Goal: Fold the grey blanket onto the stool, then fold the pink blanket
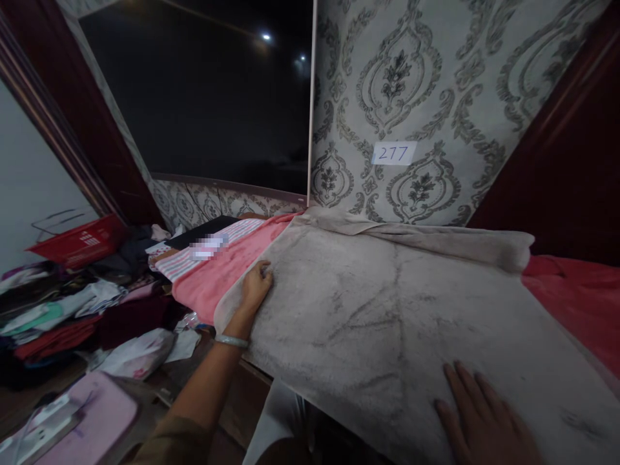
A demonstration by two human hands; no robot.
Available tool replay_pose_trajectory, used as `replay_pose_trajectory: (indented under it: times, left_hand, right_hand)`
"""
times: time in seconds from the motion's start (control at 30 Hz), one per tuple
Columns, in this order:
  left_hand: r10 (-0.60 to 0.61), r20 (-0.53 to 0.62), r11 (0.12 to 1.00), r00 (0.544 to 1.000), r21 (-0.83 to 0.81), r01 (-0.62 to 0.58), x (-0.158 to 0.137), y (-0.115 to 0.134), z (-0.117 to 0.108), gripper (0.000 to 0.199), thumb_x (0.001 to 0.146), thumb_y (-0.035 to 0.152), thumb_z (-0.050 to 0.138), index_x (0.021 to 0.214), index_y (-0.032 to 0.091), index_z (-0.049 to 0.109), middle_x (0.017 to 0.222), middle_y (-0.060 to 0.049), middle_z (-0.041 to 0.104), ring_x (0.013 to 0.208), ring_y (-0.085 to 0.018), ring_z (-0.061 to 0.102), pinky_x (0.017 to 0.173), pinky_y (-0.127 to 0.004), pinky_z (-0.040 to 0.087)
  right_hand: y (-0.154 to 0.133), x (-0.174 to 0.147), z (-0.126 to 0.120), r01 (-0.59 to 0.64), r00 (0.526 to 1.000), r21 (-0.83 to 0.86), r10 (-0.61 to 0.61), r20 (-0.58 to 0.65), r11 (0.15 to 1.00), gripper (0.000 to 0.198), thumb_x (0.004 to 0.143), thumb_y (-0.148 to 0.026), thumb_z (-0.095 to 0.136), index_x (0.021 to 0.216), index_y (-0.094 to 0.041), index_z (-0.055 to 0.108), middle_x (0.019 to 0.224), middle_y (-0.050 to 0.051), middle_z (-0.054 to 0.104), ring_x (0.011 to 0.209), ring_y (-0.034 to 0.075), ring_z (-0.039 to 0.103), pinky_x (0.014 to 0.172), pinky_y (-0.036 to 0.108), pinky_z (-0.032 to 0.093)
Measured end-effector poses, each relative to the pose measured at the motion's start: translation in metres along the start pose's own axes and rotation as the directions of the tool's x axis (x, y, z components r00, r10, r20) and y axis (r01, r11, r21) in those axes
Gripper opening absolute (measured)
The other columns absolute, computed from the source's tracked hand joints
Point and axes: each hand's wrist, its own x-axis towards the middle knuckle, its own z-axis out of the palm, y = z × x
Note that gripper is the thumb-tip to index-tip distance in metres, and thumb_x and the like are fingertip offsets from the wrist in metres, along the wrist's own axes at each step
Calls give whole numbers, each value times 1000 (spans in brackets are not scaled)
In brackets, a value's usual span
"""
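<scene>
A large grey plush blanket (358,310) is spread over the surface in front of me, with faint creases across its middle. Its far edge is bunched into a thick fold (455,244). Near the blanket's left edge rests my left hand (256,284); its fingers are loosely curled, with a gap between thumb and fingers, and I see nothing held. My right hand (484,413) lies palm down on the near right part of the blanket, fingers spread. Beside the left hand, pink plush cloth (217,278) and striped cloth (232,234) show past the grey edge.
Red cloth (576,297) lies at the right. A large dark screen (203,97) and a paper marked 277 (394,153) are on the patterned wall. Clothes (58,316), a red basket (80,242) and a pink stool (92,413) bearing a power strip (43,433) fill the left.
</scene>
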Motion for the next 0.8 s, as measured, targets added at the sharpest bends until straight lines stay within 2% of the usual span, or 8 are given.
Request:
replay_pose_trajectory:
  times: [0.23,0.6,0.8]
  left_hand:
    - [-3,17,1000,1000,3,3,1,-1,2,42,83,24,53,122,19,68,108,-9,73,96,-25,67,85,-34,50]
    - [-23,9,999,1000,28,23,2,-1,2,35,85,28,54,115,17,69,99,-9,74,91,-25,68,80,-34,51]
    - [-4,21,999,1000,33,4,1,-1,3,37,87,25,53,120,19,68,113,-8,74,103,-23,68,90,-33,51]
  right_hand:
    - [0,-1,1,-1,1000,-12,1,-6,1000,66,93,-53,28,147,-20,46,150,12,48,145,34,31,109,59,33]
    - [1,1,1,-2,1000,-34,2,-21,999,71,92,-55,27,147,-16,47,150,11,49,142,35,36,107,56,37]
    - [9,-2,8,-6,998,17,7,-62,1000,67,90,-56,31,144,-20,52,147,10,52,141,36,40,106,60,40]
